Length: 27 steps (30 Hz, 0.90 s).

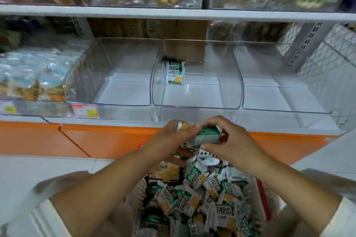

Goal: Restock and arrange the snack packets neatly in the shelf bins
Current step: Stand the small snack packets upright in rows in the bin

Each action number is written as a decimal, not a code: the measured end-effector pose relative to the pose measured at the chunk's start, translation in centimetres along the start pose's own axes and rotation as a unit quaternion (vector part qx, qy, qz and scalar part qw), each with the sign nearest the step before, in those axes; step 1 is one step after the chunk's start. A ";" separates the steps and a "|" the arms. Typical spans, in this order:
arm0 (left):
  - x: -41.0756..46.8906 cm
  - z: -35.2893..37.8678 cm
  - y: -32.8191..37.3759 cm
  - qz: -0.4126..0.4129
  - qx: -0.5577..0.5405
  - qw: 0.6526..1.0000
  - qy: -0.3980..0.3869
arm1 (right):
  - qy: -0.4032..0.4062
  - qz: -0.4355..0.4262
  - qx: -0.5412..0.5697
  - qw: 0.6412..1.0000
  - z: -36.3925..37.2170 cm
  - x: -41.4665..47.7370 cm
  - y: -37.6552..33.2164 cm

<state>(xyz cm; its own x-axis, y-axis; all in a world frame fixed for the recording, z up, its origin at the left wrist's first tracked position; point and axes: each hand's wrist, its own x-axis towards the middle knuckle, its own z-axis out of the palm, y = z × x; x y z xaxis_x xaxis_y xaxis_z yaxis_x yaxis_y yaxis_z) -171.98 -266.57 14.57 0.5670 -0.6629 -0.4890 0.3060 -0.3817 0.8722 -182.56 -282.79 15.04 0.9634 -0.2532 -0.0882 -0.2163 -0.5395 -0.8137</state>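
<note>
Fingers [215, 121] of the right hand [234, 145] and left hand [172, 136] curl round a small stack of packets [207, 136], perhaps two or three. The stack's long axis runs left to right between the palms. The middle bin [196, 105] lies straight ahead and above, with a lone packet [175, 72] upright inside. Neither hand is nearer.

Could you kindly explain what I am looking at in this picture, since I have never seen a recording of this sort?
There is no machine here: a person wears one camera on the head, looking forward and down. The left hand and right hand together grip a small bunch of held packets, green and white, above a basket heaped with loose packets of the same kind. Ahead on the shelf, the middle bin of three clear ones has a single packet upright at its back.
</note>
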 end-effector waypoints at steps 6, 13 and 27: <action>2.6 -1.1 -0.6 0.014 -0.121 0.992 0.019 | -0.011 -0.014 0.004 1.000 0.9 1.5 0.9; 3.1 -2.4 -0.2 0.093 -0.115 0.986 0.077 | -0.051 0.080 0.176 0.980 0.3 3.4 1.1; 3.2 -2.6 0.8 0.155 -0.162 0.951 0.212 | -0.001 0.056 0.253 0.966 0.3 4.8 0.6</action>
<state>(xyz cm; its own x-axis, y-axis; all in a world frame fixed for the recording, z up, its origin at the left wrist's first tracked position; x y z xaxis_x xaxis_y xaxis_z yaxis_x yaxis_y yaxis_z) -167.92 -267.36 13.75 0.9045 -0.3665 -0.2180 0.2543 0.0530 0.9657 -178.05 -284.03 13.97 0.9388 -0.2856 -0.1927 -0.2145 -0.0469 -0.9756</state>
